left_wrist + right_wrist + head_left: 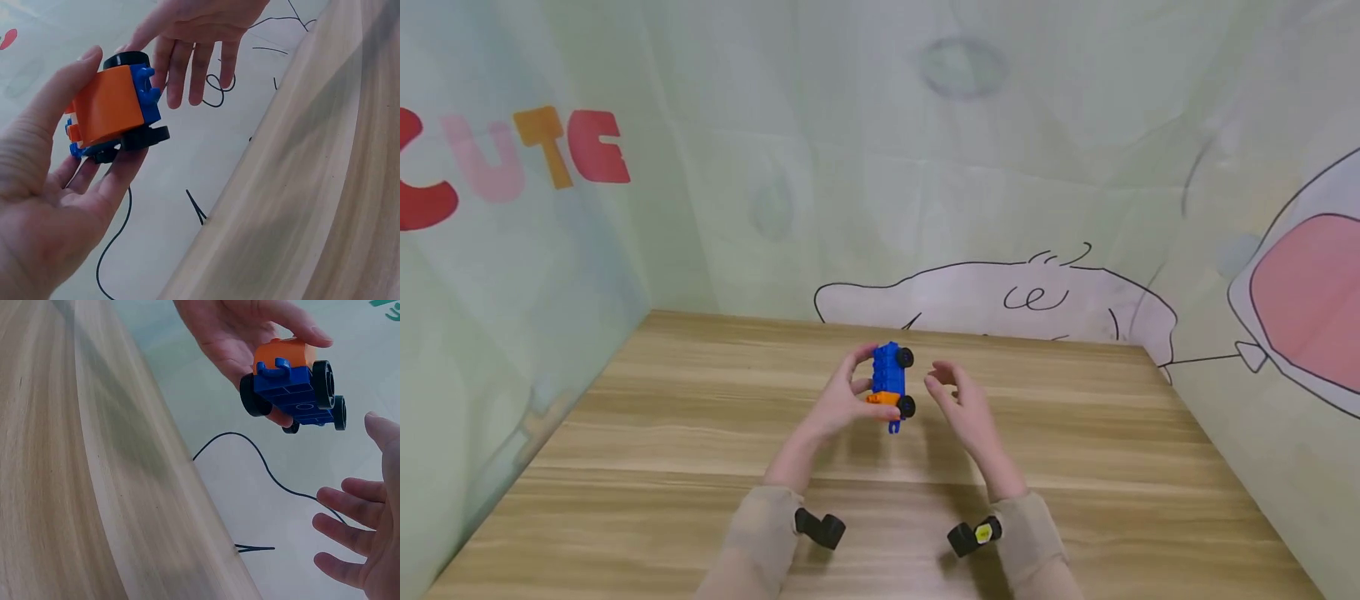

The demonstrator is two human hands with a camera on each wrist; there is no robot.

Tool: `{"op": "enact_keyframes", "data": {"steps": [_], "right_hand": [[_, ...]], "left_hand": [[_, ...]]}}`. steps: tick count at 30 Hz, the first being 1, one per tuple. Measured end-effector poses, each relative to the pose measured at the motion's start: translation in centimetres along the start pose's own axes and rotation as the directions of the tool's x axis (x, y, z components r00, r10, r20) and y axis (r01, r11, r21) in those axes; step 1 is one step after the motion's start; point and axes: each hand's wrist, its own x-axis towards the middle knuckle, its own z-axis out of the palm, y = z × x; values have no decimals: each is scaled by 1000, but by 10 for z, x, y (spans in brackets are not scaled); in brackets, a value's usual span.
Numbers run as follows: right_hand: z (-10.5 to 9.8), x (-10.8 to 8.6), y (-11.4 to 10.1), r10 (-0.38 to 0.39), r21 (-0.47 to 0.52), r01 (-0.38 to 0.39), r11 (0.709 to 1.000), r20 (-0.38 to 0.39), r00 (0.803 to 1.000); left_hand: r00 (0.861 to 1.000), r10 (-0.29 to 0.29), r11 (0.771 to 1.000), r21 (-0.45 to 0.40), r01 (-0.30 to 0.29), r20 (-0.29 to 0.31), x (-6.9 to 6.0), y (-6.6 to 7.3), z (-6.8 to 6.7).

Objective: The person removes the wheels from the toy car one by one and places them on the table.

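Note:
A toy vehicle (889, 375), blue with an orange block at one end and black wheels, is held off the table in my left hand (837, 402). In the left wrist view, the thumb lies along the orange block (109, 106) and the fingers support the toy from below. The right wrist view shows its blue underside (300, 403) and a blue hook on the end. My right hand (967, 410) hovers just to the right of the toy, apart from it in the head view, fingers loosely bent and holding nothing.
A wood-grain table (662, 433) lies beneath both hands. Behind it hangs a pale printed backdrop (865, 167) with line drawings and coloured letters. Each wrist wears a band with a black camera (822, 528).

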Motion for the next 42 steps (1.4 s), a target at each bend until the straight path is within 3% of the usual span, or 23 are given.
{"op": "enact_keyframes", "data": {"steps": [9,18,32,42], "right_hand": [[3,-2,-1,59,96,-59,994,3,998],[13,1,11,72,179,-81,981,55,996],[18,1,11,100,228,-121,966,100,990],[19,1,11,69,238,-99,966,133,989]], "left_hand": [[999,16,997,-76,-12,47,1,-8,-3],[998,-43,997,-54,46,46,1,-16,-4],[989,-37,999,-32,42,141,3,-21,-4],[965,-34,998,-48,48,259,2,-23,-3]]}}
